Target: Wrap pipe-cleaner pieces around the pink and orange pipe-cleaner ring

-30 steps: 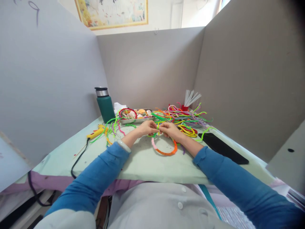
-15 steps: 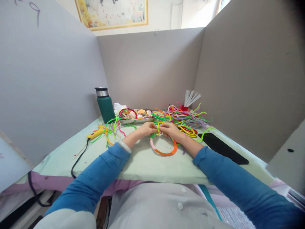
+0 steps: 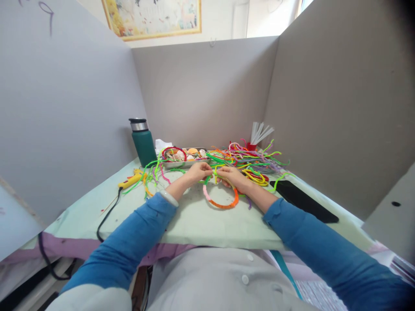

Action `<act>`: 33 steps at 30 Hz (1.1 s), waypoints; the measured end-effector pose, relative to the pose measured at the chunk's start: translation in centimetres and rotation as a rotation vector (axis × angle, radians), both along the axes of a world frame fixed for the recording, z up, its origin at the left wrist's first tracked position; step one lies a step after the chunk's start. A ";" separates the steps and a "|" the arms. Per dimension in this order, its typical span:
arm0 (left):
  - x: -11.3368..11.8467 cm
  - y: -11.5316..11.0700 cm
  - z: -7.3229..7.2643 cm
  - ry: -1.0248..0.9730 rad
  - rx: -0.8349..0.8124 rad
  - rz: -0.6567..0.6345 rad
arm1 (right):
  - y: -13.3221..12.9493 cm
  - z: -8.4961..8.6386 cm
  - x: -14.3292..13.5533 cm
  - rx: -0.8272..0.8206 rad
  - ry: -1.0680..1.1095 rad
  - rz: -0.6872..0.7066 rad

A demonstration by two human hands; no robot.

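Observation:
A hoop wrapped in pipe cleaners (image 3: 223, 206), with orange, pink and green stretches, hangs below my hands over the table. My left hand (image 3: 199, 172) pinches at the green part on its upper left side. Close beside it, my right hand (image 3: 229, 176) is closed at the hoop's upper right, with a yellow-green pipe cleaner (image 3: 215, 173) between the two hands. My fingers hide the hoop's top, so where the strand's ends run cannot be seen.
Behind my hands lie a pile of coloured pipe cleaners (image 3: 246, 156) and a metal tray (image 3: 186, 164) of shells. A green bottle (image 3: 144, 147) and a yellow glue gun (image 3: 130, 180) are left; a black flat object (image 3: 301, 201) lies right. Grey panels (image 3: 204, 90) surround the table.
My left hand has risen slightly. The hoop has shifted a little up and left and turned slightly. Both hands stay pinched close together.

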State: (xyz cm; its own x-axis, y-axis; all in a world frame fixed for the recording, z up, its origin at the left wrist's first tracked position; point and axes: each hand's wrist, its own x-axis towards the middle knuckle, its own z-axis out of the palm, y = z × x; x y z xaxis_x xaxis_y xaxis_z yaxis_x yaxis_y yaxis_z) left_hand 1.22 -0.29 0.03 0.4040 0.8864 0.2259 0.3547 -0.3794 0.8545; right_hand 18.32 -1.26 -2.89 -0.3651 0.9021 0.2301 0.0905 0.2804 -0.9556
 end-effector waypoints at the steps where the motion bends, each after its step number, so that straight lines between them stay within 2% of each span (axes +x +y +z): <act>1: -0.1 0.2 -0.1 0.000 0.004 0.004 | -0.1 0.0 0.0 0.006 -0.007 -0.001; 8: -0.8 1.2 -1.0 0.044 0.026 -0.003 | -0.8 0.5 0.0 0.019 -0.016 0.007; 18: -0.5 0.5 -0.8 0.093 0.050 -0.074 | -0.9 0.4 -0.4 0.037 -0.024 0.005; 22: -0.2 0.8 -1.0 0.073 0.071 -0.030 | -0.7 0.4 -0.6 0.033 -0.011 -0.009; 33: -0.8 0.6 -0.5 0.012 -0.093 -0.109 | -0.5 0.4 0.0 0.053 0.002 -0.020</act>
State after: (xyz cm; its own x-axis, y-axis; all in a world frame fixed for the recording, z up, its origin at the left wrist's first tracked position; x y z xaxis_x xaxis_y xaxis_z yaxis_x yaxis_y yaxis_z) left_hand 0.46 0.35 -0.44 0.5010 0.8542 0.1395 0.3265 -0.3357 0.8836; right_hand 18.35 -1.71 -2.47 -0.3462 0.8958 0.2788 0.0950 0.3291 -0.9395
